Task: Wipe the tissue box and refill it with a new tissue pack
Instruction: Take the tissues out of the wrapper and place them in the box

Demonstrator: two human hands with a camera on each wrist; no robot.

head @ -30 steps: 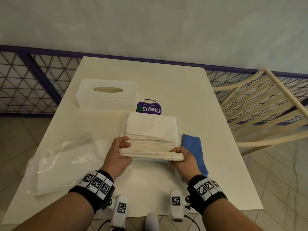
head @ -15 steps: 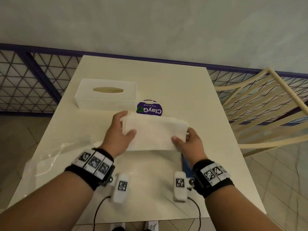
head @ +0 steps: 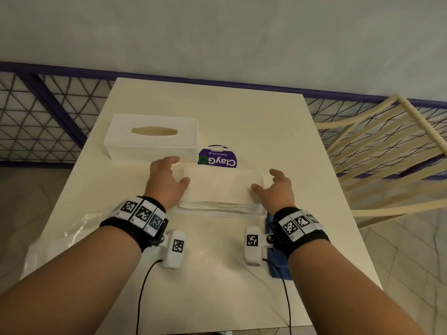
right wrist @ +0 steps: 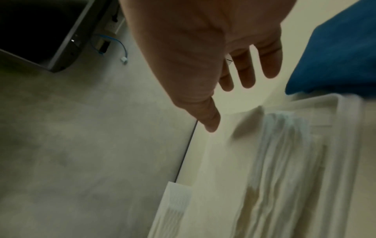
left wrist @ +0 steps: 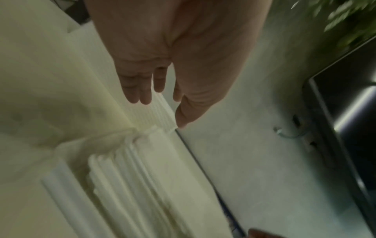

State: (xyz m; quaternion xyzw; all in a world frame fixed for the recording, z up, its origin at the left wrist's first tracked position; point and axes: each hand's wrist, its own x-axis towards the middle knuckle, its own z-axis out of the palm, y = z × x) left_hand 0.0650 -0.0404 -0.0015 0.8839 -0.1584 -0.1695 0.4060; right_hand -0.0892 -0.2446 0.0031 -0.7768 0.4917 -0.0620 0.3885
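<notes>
Where purple railing (head: 60, 110) runs, cream table (head: 217, 274) under grey wall (head: 217, 32).

A round purple sticker (head: 217, 157) reading "ClayGo" is lying at the table's (head: 217, 112) center, its near edge hidden. A cream slatted chair (head: 387, 151) is standing at three o'clock, just off the table's right side. A purple-framed mesh fence (head: 43, 122) is running behind the table from nine o'clock across to three. A pale wall (head: 217, 32) is rising at twelve o'clock. Tiled floor (head: 411, 262) is showing at four o'clock.
</notes>
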